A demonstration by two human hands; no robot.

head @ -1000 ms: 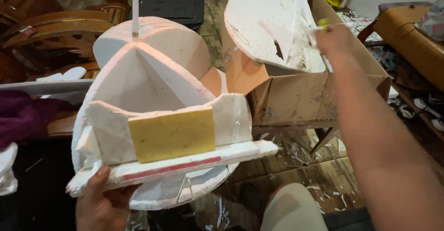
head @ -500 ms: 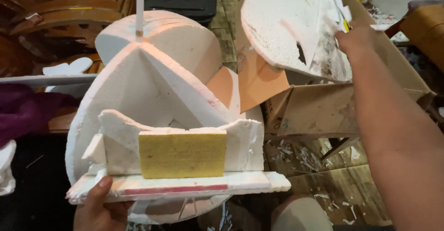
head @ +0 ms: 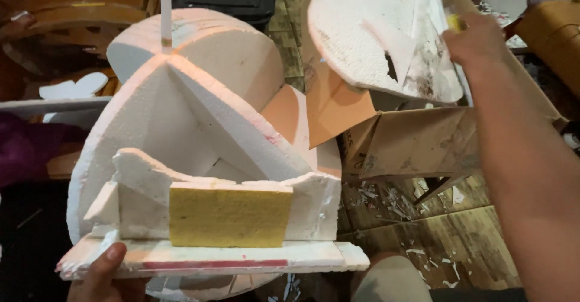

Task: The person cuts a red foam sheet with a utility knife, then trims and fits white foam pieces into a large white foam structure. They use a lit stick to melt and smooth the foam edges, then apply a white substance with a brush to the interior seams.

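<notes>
Foam model (head: 199,157) hides left hand (head: 106,275)

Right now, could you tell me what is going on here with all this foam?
A person's left hand holds a white foam model by its flat base, thumb on top; a yellow sponge block sits on its front. The right hand reaches to a dirty foam sheet lying over an open cardboard box.

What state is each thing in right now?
White foam model with yellow rectangular sponge block: held up from below, base level.
Left hand: grip under the model's base, thumb on top.
Brown cardboard box: flaps open, foam sheet inside.
Right hand: at the box, holding something small and yellow.
</notes>
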